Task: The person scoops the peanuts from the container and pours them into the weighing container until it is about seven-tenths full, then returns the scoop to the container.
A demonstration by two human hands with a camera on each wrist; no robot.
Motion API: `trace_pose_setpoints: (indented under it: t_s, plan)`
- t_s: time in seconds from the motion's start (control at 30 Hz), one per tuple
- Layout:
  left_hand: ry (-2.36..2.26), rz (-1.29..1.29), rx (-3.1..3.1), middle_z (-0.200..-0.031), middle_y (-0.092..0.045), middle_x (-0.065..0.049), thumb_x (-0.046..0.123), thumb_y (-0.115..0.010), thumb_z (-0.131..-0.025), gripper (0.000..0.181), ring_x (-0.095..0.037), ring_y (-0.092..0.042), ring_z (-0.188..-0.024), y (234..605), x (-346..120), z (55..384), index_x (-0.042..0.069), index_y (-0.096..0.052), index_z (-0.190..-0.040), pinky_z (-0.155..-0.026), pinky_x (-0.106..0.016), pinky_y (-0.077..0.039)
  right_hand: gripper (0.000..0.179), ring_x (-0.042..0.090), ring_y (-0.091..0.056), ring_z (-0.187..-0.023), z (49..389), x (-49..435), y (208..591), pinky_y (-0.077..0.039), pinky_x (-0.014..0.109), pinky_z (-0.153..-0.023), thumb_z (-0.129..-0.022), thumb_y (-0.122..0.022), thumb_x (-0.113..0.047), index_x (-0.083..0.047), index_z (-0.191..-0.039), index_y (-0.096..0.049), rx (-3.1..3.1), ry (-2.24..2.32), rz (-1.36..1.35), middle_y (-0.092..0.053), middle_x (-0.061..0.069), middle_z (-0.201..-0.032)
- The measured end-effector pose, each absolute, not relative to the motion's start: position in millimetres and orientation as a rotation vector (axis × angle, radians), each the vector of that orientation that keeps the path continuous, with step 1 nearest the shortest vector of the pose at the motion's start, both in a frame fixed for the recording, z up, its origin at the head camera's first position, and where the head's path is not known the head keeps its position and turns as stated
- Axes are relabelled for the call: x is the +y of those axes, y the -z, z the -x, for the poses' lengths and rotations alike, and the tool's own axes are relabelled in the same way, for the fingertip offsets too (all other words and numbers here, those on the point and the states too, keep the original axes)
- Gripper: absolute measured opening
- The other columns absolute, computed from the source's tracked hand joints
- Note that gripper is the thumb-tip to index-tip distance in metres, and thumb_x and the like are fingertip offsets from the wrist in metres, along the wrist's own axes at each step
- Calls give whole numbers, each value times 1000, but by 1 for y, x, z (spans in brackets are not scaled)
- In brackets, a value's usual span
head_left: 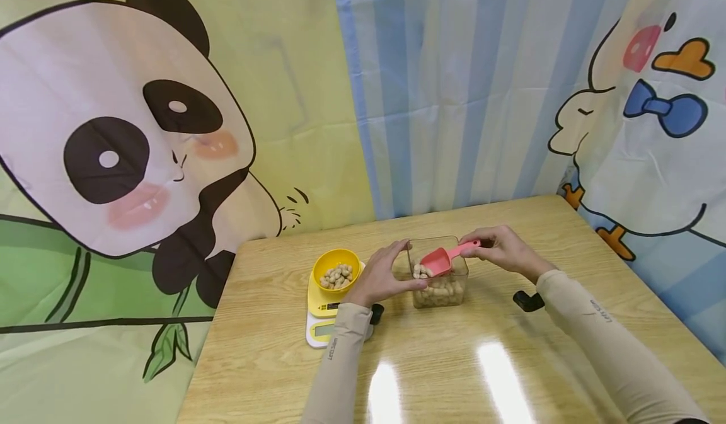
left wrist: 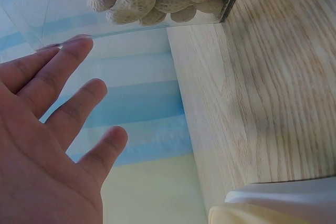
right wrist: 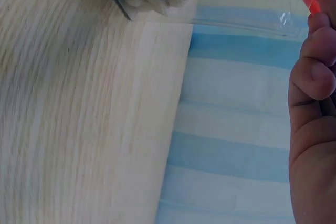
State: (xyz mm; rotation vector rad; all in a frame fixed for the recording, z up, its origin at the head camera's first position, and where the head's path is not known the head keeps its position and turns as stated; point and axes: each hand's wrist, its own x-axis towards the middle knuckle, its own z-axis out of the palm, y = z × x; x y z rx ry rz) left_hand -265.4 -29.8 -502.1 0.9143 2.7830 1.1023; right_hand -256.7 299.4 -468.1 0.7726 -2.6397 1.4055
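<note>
A clear plastic container (head_left: 438, 302) of unshelled peanuts (head_left: 441, 292) stands on the table. My left hand (head_left: 381, 275) holds its left side, fingertips at the far left corner of the rim and thumb across the front. In the left wrist view the fingers look nearly straight, two of their tips on the clear wall (left wrist: 31, 24). My right hand (head_left: 501, 247) pinches the handle of a pink scoop (head_left: 438, 261) over the container's right rim. The scoop's bowl tilts down to the left inside, beside several peanuts (head_left: 421, 271) near its lip.
Left of the container, a yellow bowl (head_left: 322, 261) with peanuts sits on a yellow and white kitchen scale (head_left: 313, 329). Black pieces lie by each wrist, one (head_left: 527, 300) on the right. Printed curtains (head_left: 442, 96) hang behind the wooden table (head_left: 261, 361).
</note>
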Motion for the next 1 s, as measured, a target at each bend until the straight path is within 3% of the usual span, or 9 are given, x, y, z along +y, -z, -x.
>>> trace_pose_setpoints:
  t_s: [0.23, 0.4, 0.5, 0.83, 1.0]
  plan:
    - [-1091, -917, 2797, -146, -50, 17, 79, -72, -72, 101, -17, -43, -136, 502, -28, 266, 42, -31, -157, -107, -49, -44, 19, 14, -51, -60, 255, 304, 472, -46, 27, -51, -92, -77, -21, -15, -110, -78, -2628, -1546, -725, -69, 9, -83]
    - [-1097, -911, 2786, -147, -49, 18, 77, -74, -73, 102, -18, -42, -137, 501, -29, 265, 39, -32, -157, -108, -50, -42, 20, 22, -57, -65, 250, 306, 476, -52, 30, -55, -94, -75, -21, -14, -113, -77, -2604, -1666, -667, -68, 14, -84]
    - [-1100, -915, 2778, -148, -49, 18, 79, -72, -72, 103, -17, -42, -138, 501, -29, 266, 39, -32, -157, -109, -50, -42, 21, 26, -58, -68, 249, 305, 479, -53, 32, -58, -95, -74, -20, -13, -115, -76, -2581, -1687, -681, -69, 13, -85]
    - [-1112, -919, 2788, -147, -49, 19, 81, -71, -71, 104, -17, -42, -137, 503, -30, 267, 36, -34, -157, -108, -49, -43, 19, 22, -57, -67, 247, 301, 475, -50, 30, -55, -94, -76, -24, -18, -112, -77, -2606, -1644, -637, -68, 10, -86]
    - [-1102, -914, 2792, -148, -48, 17, 85, -67, -70, 102, -16, -42, -138, 502, -31, 266, 40, -33, -156, -108, -47, -43, 18, 15, -59, -67, 249, 295, 469, -51, 28, -55, -91, -78, -25, -21, -108, -78, -2612, -1407, -715, -71, -2, -87]
